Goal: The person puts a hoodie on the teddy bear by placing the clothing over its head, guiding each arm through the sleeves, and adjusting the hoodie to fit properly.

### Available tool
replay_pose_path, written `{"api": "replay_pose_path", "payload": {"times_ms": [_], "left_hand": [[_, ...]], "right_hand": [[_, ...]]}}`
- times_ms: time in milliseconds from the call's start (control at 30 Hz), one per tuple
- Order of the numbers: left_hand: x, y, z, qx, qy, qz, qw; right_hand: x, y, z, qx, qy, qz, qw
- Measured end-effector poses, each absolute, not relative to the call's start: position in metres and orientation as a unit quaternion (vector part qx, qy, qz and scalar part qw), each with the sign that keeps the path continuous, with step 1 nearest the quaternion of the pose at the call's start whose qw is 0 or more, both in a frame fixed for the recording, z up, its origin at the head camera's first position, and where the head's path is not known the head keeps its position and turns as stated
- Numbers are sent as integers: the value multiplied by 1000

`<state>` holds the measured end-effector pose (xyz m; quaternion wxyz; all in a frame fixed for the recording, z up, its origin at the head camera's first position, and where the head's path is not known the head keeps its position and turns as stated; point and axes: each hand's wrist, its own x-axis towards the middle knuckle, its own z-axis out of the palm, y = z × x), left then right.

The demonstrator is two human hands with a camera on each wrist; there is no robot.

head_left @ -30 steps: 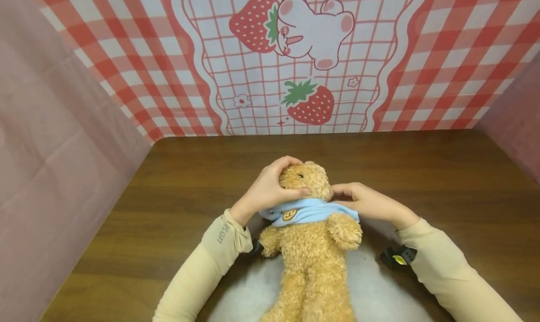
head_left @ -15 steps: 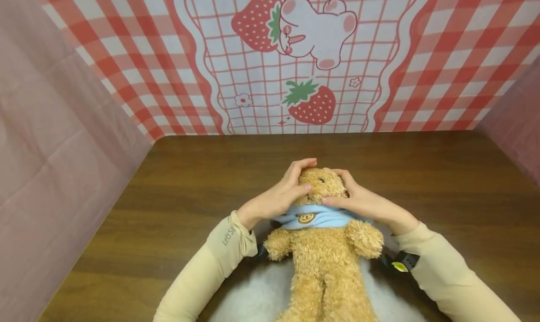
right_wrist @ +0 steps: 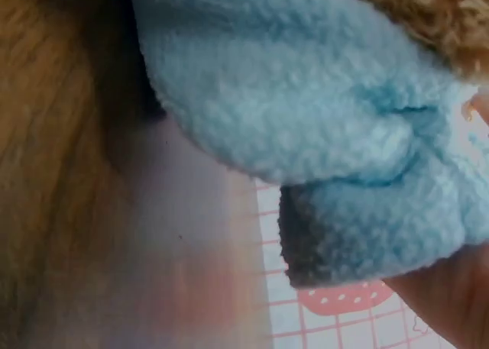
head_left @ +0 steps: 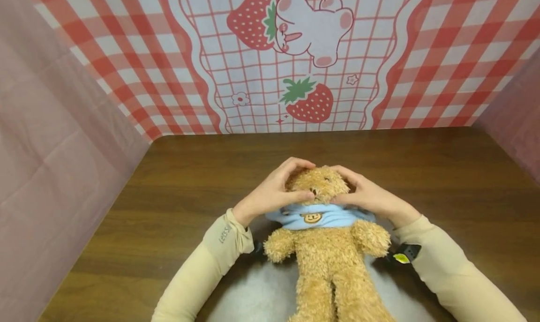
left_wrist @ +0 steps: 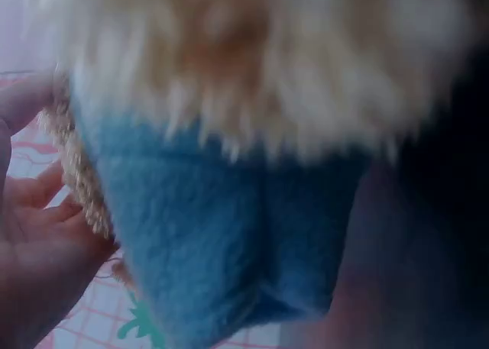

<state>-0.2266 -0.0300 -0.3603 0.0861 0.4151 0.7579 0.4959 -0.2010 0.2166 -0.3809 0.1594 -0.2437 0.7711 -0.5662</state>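
Observation:
A fluffy tan teddy bear (head_left: pixel 326 251) lies face up with its legs toward me. Bunched around its neck and upper chest is a light blue fleece top (head_left: pixel 329 217) with a small bear-face patch. My left hand (head_left: pixel 274 188) holds the left side of the head, its thumb over the muzzle and fingers curled behind. On the other side, my right hand (head_left: pixel 371 198) cups the head with its thumb near the chin. The blue fleece fills much of the left wrist view, below blurred fur (left_wrist: pixel 252 66). Folded fleece (right_wrist: pixel 321 120) also hangs large in the right wrist view.
Under the bear, a pale grey-white patch (head_left: pixel 257 289) shows on the brown wooden table (head_left: pixel 168 195). A red-and-white checked cloth with strawberries (head_left: pixel 310 101) stands behind the table. Pink curtains (head_left: pixel 55 148) flank it. Dark wrist devices (head_left: pixel 409 252) sit at the sleeves.
The bear has shifted to the right and sits straighter. My right hand has moved from beside the neck onto the side of the head. My left hand has kept hold of the head.

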Motion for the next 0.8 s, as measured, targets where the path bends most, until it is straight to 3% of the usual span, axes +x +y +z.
{"api": "replay_pose_path", "payload": {"times_ms": [267,433,633,800], "left_hand": [[-236,-39,-358,376,783,494,-27],[-239,-40,-362,403,809,426,-43],[-237,-35,-369,409,834,369,-25],[-232,-27,-371,383,829,398,-89]], "right_hand": [[-206,230,-376,-213,777,-587,79],[-211,239,-378,-195,754,-627,19],[-217,243,-384,-213,665,-715,23],[-217,241,-388,-212,616,-758,24]]}}
